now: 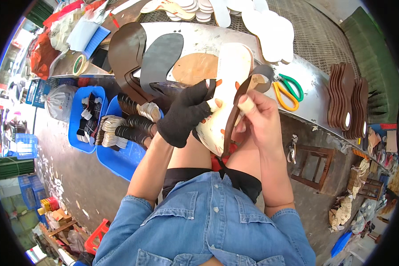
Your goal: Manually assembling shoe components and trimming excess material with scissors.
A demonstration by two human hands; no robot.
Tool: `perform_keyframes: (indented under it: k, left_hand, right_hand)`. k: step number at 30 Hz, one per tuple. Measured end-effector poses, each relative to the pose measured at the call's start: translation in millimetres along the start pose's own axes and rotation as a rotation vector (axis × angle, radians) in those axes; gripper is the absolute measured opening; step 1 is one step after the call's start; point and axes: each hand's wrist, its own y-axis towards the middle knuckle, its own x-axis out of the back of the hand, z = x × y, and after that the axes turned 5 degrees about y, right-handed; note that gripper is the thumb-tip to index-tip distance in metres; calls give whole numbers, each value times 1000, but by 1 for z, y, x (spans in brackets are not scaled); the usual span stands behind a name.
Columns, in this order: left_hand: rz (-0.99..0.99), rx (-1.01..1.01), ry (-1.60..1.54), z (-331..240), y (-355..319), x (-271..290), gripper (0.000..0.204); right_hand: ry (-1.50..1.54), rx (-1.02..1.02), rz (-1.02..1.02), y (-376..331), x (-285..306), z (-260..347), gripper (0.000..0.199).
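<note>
White insole [227,91] w/ brown strip [232,116] along its right edge is held over a worker's lap, at the near edge of a metal bench [314,91] in a cluttered workshop. Dark mesh [310,37] spans the bench's far right; the grey floor [71,177] is spotted w/ white scraps at left. Left hand [184,113], in a black fingerless glove, clamps the insole's left side, thumb on top & fingers curled round; right hand [261,117], bare, pinches the strip btwn thumb & forefinger. Count: 1 insole in hand, 1 dark grey sole-shaped pc [162,57] & 1 tan oval pc [193,68] far left of it, 1 tape roll [76,66] farther left, 2 blue tubs [119,162] below the bench, 2 brown stacks [339,102] at right, 2 scissor-type handle loops [278,94], 1 yellow & 1 green, right of the hands. White pcs [272,37] at far side overlap, exact no. unclear.
</note>
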Motion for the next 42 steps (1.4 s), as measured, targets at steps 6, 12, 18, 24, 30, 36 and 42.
perform_keyframes:
  k: [6,12,18,24,30,36,42]
  left_hand:
    - [19,83,102,-10,-11,-12,44]
    - [170,138,92,-17,-18,0,50]
    - [323,-38,76,-2,-17,9,78]
    - [446,129,-177,-10,-21,6,88]
    - [597,-120,189,-28,-12,27,74]
    - [741,-45,577,-87,31,34,64]
    - [128,-665,999,-107,-4,-6,37]
  right_hand:
    - [13,135,-71,10,7,-6,23]
    - [248,571,-4,14,21,0,43]
    - [-305,829,132,7,34,46,21]
    - [-359,656,136,2,29,71,17]
    - [-407,432,268,8,28,73,12]
    - [-127,366,267,12,27,49,12]
    - [-152,618,-103,19,27,44,8]
